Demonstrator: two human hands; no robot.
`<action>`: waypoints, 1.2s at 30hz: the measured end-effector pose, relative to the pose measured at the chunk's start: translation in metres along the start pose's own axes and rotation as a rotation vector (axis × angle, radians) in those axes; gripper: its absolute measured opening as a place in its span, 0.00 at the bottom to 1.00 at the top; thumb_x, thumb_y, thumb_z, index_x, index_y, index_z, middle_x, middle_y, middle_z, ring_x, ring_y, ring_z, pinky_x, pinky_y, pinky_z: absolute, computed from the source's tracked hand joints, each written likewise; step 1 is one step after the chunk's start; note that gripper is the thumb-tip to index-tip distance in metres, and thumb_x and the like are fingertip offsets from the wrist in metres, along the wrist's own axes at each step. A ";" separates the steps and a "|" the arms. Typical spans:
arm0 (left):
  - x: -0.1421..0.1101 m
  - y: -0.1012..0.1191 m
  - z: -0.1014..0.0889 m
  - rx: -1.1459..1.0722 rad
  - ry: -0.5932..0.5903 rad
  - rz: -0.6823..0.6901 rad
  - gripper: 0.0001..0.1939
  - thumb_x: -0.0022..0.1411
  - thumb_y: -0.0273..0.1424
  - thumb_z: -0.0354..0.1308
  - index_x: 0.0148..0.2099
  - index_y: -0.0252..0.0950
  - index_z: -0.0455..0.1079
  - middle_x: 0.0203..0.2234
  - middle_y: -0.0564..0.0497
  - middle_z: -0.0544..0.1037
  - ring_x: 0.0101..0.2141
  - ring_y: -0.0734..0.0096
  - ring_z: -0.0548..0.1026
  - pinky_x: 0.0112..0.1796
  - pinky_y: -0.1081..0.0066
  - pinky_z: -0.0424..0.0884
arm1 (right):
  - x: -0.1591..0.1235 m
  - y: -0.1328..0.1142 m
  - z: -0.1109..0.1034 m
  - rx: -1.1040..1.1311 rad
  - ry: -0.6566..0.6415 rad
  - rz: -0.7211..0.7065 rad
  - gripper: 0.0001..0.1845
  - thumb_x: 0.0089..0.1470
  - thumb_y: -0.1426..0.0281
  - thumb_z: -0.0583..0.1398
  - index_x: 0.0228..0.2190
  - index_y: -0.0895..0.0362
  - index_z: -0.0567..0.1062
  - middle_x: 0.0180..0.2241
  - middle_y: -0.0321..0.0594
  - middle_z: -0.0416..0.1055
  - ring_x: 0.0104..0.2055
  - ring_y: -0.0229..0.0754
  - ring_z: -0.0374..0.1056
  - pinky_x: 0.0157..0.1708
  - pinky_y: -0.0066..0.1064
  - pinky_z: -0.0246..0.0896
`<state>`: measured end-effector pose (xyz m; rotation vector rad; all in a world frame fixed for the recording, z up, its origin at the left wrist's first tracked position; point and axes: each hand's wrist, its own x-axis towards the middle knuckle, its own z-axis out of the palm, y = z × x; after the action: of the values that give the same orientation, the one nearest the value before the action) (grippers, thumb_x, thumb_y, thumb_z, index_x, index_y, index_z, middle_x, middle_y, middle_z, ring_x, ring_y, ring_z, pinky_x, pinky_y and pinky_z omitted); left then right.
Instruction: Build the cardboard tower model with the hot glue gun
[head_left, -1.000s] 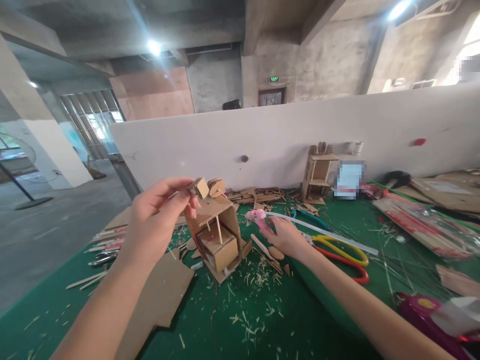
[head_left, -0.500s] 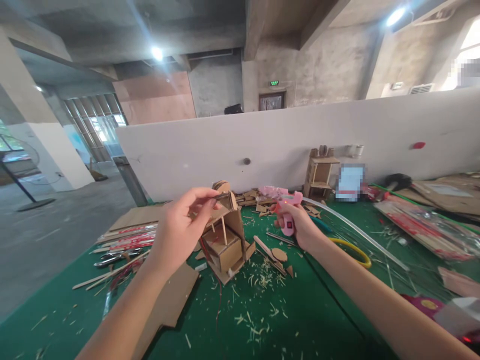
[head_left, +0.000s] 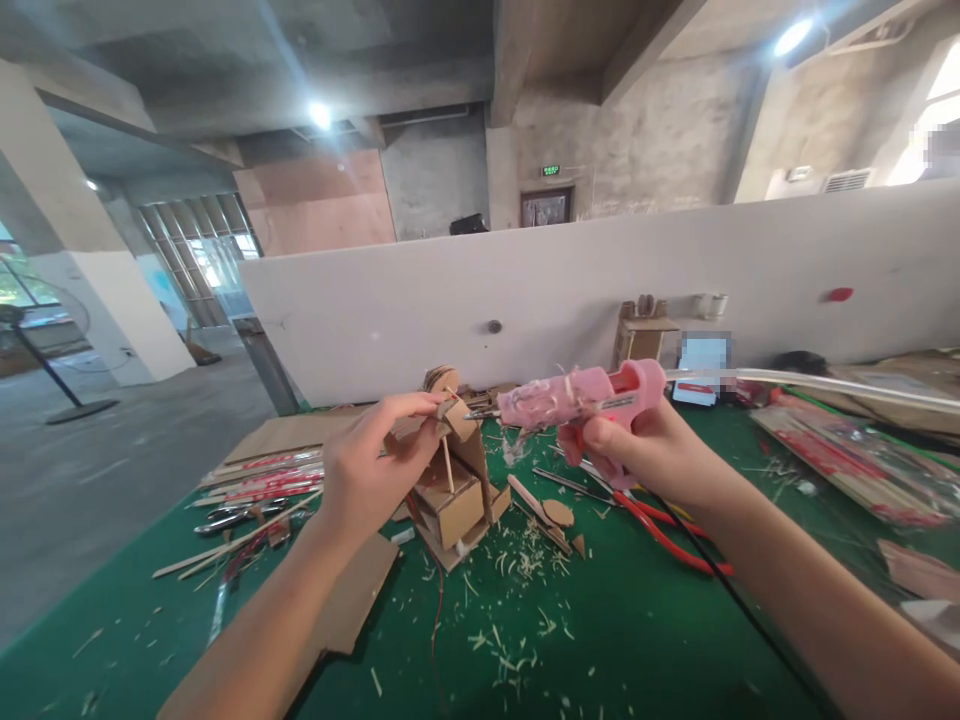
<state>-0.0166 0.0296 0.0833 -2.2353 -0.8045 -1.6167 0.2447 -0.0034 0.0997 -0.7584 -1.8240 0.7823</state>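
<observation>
My left hand (head_left: 375,465) pinches a small cardboard piece (head_left: 455,415) at the top of a cardboard model (head_left: 454,490) that stands on the green mat (head_left: 570,640). A round cardboard disc (head_left: 441,378) sits just behind that piece. My right hand (head_left: 649,450) grips a pink hot glue gun (head_left: 574,400) held level, a finger on its trigger. The gun's nozzle points left and nearly touches the small piece. A clear glue stick (head_left: 817,385) sticks out of the gun's back to the right.
Cardboard sheets (head_left: 337,600), wooden sticks (head_left: 240,535), pliers (head_left: 225,520) and shavings litter the mat. Red-handled scissors (head_left: 667,535) lie under my right wrist. A small wooden shelf model (head_left: 637,340) stands against the white partition (head_left: 570,280). More cardboard and packaging (head_left: 855,440) lie far right.
My right hand picked the glue gun off the mat, raised it and turned its nozzle toward the small piece. My left hand brought that piece down onto the model's top.
</observation>
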 end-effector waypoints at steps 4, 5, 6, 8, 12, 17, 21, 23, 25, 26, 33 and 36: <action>0.001 -0.004 0.000 -0.015 -0.054 -0.032 0.09 0.61 0.24 0.57 0.43 0.41 0.69 0.40 0.51 0.81 0.40 0.68 0.80 0.38 0.69 0.75 | 0.000 -0.004 0.009 -0.158 0.053 -0.102 0.20 0.55 0.54 0.59 0.21 0.55 0.67 0.18 0.31 0.61 0.19 0.31 0.55 0.15 0.24 0.49; 0.001 -0.005 0.001 -0.012 -0.053 -0.033 0.09 0.61 0.24 0.57 0.43 0.41 0.69 0.39 0.51 0.81 0.40 0.68 0.80 0.38 0.69 0.75 | 0.000 -0.004 0.010 -0.189 0.066 -0.118 0.20 0.56 0.55 0.58 0.21 0.55 0.67 0.18 0.31 0.60 0.19 0.31 0.54 0.16 0.24 0.49; 0.002 -0.005 0.001 -0.005 -0.048 -0.034 0.09 0.61 0.24 0.57 0.43 0.41 0.69 0.39 0.51 0.81 0.39 0.68 0.80 0.37 0.69 0.75 | 0.000 -0.004 0.012 -0.216 0.072 -0.130 0.19 0.56 0.56 0.58 0.21 0.55 0.66 0.18 0.30 0.59 0.20 0.31 0.54 0.17 0.25 0.49; 0.002 -0.006 0.002 0.017 -0.035 -0.028 0.09 0.60 0.24 0.58 0.43 0.41 0.69 0.38 0.51 0.82 0.38 0.69 0.80 0.36 0.70 0.76 | 0.000 -0.003 0.013 -0.261 0.061 -0.144 0.18 0.57 0.58 0.58 0.21 0.55 0.66 0.18 0.29 0.57 0.20 0.32 0.52 0.18 0.25 0.49; 0.001 -0.006 0.003 0.050 -0.011 -0.002 0.10 0.59 0.24 0.59 0.42 0.41 0.69 0.38 0.51 0.82 0.38 0.68 0.80 0.37 0.68 0.76 | 0.000 -0.002 0.016 -0.310 0.049 -0.160 0.11 0.57 0.60 0.58 0.31 0.54 0.74 0.19 0.28 0.54 0.21 0.32 0.49 0.19 0.25 0.48; -0.002 -0.006 0.004 0.049 0.015 -0.010 0.11 0.57 0.23 0.60 0.42 0.41 0.70 0.39 0.51 0.82 0.38 0.67 0.80 0.38 0.66 0.77 | 0.002 0.001 0.017 -0.343 0.076 -0.142 0.11 0.57 0.61 0.58 0.36 0.53 0.76 0.19 0.29 0.54 0.21 0.33 0.48 0.19 0.25 0.47; -0.002 -0.006 0.005 0.057 0.026 -0.025 0.10 0.57 0.23 0.60 0.41 0.41 0.70 0.38 0.51 0.82 0.38 0.67 0.80 0.37 0.65 0.78 | 0.002 0.003 0.016 -0.355 0.095 -0.152 0.12 0.57 0.60 0.58 0.37 0.53 0.77 0.19 0.29 0.53 0.20 0.33 0.46 0.19 0.25 0.48; -0.001 -0.006 0.004 0.073 0.025 -0.020 0.10 0.57 0.23 0.60 0.42 0.41 0.70 0.38 0.51 0.82 0.37 0.67 0.80 0.37 0.66 0.78 | 0.002 0.002 0.016 -0.351 0.076 -0.153 0.12 0.57 0.60 0.58 0.37 0.53 0.77 0.18 0.28 0.53 0.20 0.33 0.46 0.19 0.26 0.48; -0.001 -0.005 0.004 0.085 0.023 -0.012 0.10 0.58 0.23 0.60 0.42 0.41 0.70 0.38 0.51 0.82 0.37 0.68 0.80 0.36 0.67 0.77 | 0.001 0.000 0.016 -0.350 0.050 -0.157 0.12 0.57 0.60 0.58 0.36 0.53 0.76 0.18 0.28 0.52 0.20 0.33 0.45 0.20 0.26 0.48; -0.001 -0.005 0.004 0.087 0.025 -0.007 0.10 0.58 0.23 0.60 0.42 0.41 0.70 0.37 0.51 0.82 0.37 0.68 0.80 0.36 0.67 0.77 | 0.001 -0.001 0.017 -0.352 0.042 -0.163 0.11 0.57 0.60 0.58 0.35 0.53 0.76 0.18 0.28 0.51 0.20 0.32 0.45 0.20 0.26 0.48; -0.002 -0.005 0.004 0.061 0.021 -0.011 0.10 0.57 0.23 0.60 0.42 0.41 0.70 0.38 0.51 0.82 0.37 0.68 0.80 0.37 0.68 0.76 | 0.002 0.000 0.018 -0.343 0.059 -0.167 0.09 0.57 0.62 0.58 0.33 0.53 0.74 0.18 0.28 0.49 0.20 0.32 0.46 0.18 0.25 0.45; -0.002 -0.005 0.004 0.055 0.021 -0.020 0.11 0.57 0.23 0.60 0.42 0.41 0.70 0.38 0.51 0.82 0.37 0.68 0.80 0.37 0.67 0.77 | 0.001 0.002 0.018 -0.336 0.077 -0.164 0.10 0.57 0.61 0.58 0.31 0.54 0.74 0.18 0.28 0.50 0.21 0.32 0.46 0.18 0.25 0.44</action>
<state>-0.0172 0.0350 0.0792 -2.1753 -0.8576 -1.6044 0.2276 -0.0049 0.0930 -0.8254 -1.9434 0.3390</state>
